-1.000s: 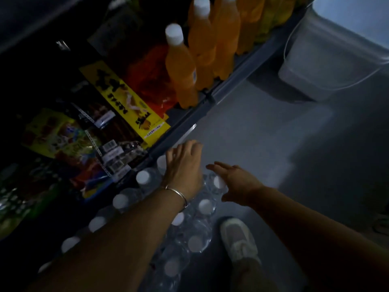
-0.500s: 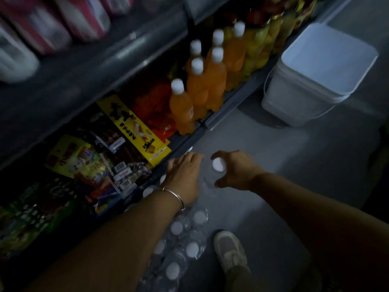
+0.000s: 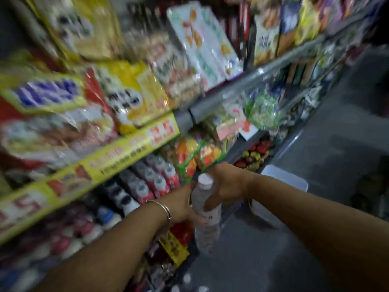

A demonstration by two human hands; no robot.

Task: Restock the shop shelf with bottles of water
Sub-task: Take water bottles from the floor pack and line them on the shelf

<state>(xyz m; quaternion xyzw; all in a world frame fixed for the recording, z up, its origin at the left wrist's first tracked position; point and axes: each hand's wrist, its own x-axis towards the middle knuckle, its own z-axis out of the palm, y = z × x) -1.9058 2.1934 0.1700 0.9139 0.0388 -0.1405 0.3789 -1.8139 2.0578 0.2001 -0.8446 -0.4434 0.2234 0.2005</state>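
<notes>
Both hands, the left hand point(image 3: 181, 204) and right hand point(image 3: 224, 186), wrap around one upright water bottle point(image 3: 205, 209), probably steadying it before shelving.

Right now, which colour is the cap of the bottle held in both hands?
White, on the clear water bottle; the head view shows it.

Two bare forearms with no sleeves in view, left hand point(image 3: 181, 204) and right hand point(image 3: 226, 187) ungloved, thin silver-coloured metal bangle point(image 3: 163, 207) at left wrist, open-ended band form, finer detail blurred
</notes>
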